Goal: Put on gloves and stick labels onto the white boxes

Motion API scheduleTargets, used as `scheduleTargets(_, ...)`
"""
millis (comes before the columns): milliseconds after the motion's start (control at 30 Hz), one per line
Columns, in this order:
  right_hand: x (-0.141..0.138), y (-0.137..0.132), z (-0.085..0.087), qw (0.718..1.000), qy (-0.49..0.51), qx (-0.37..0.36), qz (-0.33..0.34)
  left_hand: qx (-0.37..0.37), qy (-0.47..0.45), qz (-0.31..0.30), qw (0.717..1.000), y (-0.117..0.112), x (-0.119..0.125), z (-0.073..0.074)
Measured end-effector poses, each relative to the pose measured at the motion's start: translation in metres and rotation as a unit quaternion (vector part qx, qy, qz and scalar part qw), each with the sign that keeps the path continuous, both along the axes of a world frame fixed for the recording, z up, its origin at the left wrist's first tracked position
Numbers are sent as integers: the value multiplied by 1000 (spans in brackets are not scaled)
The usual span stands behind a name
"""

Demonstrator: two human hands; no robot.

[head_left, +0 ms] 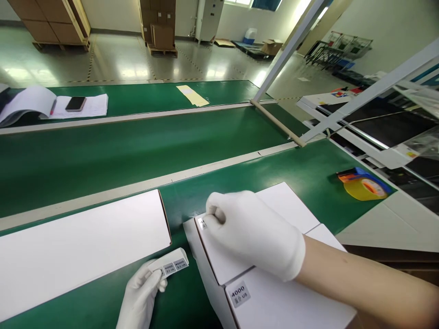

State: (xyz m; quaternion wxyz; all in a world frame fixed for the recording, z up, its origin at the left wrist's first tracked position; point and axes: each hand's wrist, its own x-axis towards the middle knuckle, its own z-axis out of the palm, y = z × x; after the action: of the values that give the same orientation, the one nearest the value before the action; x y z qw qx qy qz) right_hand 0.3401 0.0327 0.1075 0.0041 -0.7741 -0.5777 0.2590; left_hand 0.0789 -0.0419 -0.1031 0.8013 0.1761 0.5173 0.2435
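My left hand [142, 288], in a white glove, pinches a strip of label stickers [174, 266]; two grey labels printed 4000 show on it. My right hand [254, 230], also gloved, has its fingers curled at the near-left corner of a white box [288, 205]. A grey label sticker [203, 223] shows partly beneath its fingertips; the rest is covered by the glove. Beside that box, nearer me, another white box [288, 301] bears a 4000 label [239, 294] on its corner. A long white box [85, 249] lies to the left.
Rolls of tape [365, 187] lie at the right on the green bench. Beyond runs a green conveyor belt [144, 141]. On the far ledge are a phone [76, 104], an open notebook [96, 105] and yellow paper [192, 95]. A grey metal frame [291, 45] rises at right.
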Motion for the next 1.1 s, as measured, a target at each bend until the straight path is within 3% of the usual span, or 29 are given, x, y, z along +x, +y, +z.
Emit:
scheduleTargets(67,-5,-7,-1,993,-107,38,16,8,6,1,1000,1,1,-2)
scheduleTargets(133,-6,-17,-4,982,-156,72,76,23,7,-3,1000,1,1,-6)
scheduleTargets(233,5,-31,-19,955,-114,124,243,51,12,-10,999,0,1,-10)
scheduleTargets(300,16,-37,-35,942,-113,139,283,70,15,-13,997,-1,0,-11)
scheduleTargets(433,24,-33,-59,961,-119,125,217,127,31,-6,991,3,-4,-8)
scheduleTargets(533,20,-23,-55,961,-61,102,249,197,60,13,978,10,-6,5)
scheduleTargets(700,29,-16,-36,980,-38,96,168,312,153,104,932,20,8,55)
scheduleTargets(833,26,-22,-44,962,190,113,161,335,201,144,909,21,31,89)
scheduleTargets(967,6,-26,-48,933,338,64,110,359,177,131,907,17,45,98)
scheduleTargets(1100,1,-27,-44,926,353,62,121,385,183,142,894,10,48,100)
